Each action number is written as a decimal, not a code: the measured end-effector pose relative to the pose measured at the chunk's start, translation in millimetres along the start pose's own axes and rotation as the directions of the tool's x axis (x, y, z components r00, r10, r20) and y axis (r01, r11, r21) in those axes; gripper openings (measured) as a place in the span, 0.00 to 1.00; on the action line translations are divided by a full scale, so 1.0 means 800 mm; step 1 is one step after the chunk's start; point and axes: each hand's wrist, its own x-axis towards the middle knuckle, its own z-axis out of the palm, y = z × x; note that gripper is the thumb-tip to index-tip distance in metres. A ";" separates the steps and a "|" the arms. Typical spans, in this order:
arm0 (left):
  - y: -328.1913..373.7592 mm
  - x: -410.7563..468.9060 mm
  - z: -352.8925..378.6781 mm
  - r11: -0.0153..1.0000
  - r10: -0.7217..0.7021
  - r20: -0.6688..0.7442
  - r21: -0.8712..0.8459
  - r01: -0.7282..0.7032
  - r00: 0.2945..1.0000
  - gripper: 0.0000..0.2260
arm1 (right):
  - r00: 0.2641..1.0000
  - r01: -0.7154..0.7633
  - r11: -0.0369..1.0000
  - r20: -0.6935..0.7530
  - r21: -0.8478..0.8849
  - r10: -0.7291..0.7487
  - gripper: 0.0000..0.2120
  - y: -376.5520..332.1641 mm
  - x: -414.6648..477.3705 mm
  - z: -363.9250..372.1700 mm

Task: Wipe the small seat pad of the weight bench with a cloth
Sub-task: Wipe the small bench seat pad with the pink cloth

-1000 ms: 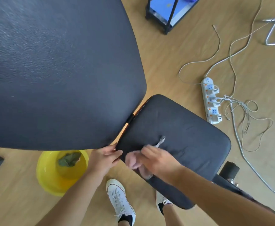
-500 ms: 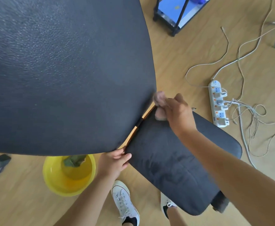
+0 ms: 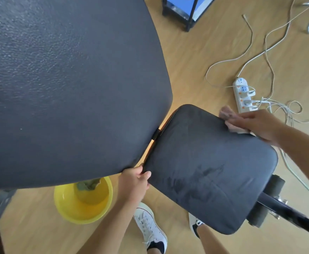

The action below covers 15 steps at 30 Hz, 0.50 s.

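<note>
The small black seat pad (image 3: pixel 205 162) of the weight bench lies in the middle right, with damp streaks near its lower middle. My right hand (image 3: pixel 256 123) presses a pinkish cloth (image 3: pixel 228 116) against the pad's far right edge. My left hand (image 3: pixel 135 180) grips the pad's near left corner, just under the large black back pad (image 3: pixel 67 79) that fills the upper left.
A yellow basin (image 3: pixel 82 204) with a green rag in it stands on the wooden floor at lower left. A white power strip (image 3: pixel 244 95) with tangled cables lies at right. Black foam rollers (image 3: pixel 271 197) and the bench frame are at lower right. My shoes are below.
My right hand has swept the cloth from the pad's near edge up to its far corner by the back pad, then across to the far right edge. My left hand stays on the corner.
</note>
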 end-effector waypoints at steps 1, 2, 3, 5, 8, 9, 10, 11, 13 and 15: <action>0.001 0.000 0.001 1.000 -0.013 0.000 0.000 0.013 1.000 0.20 | 0.997 0.072 0.997 0.024 -0.019 -0.071 0.10 -0.022 0.009 0.015; 0.001 -0.001 0.001 1.000 -0.023 -0.001 -0.002 0.023 1.000 0.21 | 0.988 0.129 0.991 0.083 -0.019 -0.127 0.08 -0.045 0.020 0.035; 0.002 -0.002 -0.001 1.000 -0.026 -0.002 0.006 0.026 1.000 0.21 | 0.976 0.181 0.983 0.123 -0.019 -0.178 0.08 -0.072 0.030 0.056; 0.004 -0.005 -0.002 0.999 -0.027 -0.003 0.022 0.027 1.000 0.21 | 0.953 0.272 0.957 0.166 -0.097 -0.254 0.06 -0.109 0.054 0.091; 0.001 -0.001 -0.002 0.998 -0.058 0.003 0.011 0.058 0.998 0.21 | 0.953 0.273 0.933 0.195 -0.235 -0.230 0.14 -0.098 0.059 0.072; 0.000 0.000 -0.002 0.998 -0.062 0.002 0.009 0.062 0.998 0.21 | 0.964 0.236 0.935 0.185 -0.263 -0.191 0.18 -0.075 0.052 0.048; -0.001 0.000 -0.002 0.998 -0.060 0.002 0.005 0.060 0.998 0.21 | 0.973 0.195 0.940 0.173 -0.281 -0.150 0.22 -0.049 0.041 0.022; -0.002 0.000 -0.002 0.998 -0.056 0.002 0.004 0.056 0.998 0.21 | 0.983 0.146 0.942 0.148 -0.301 -0.105 0.24 -0.021 0.027 -0.005; -0.003 0.001 -0.001 0.999 -0.048 0.005 -0.001 0.048 0.999 0.21 | 0.995 0.048 0.936 0.093 -0.349 -0.016 0.22 0.026 -0.004 -0.051; -0.005 0.001 -0.002 0.999 -0.040 0.012 -0.004 0.040 0.999 0.21 | 0.998 0.006 0.944 0.066 -0.330 0.017 0.21 0.043 -0.015 -0.066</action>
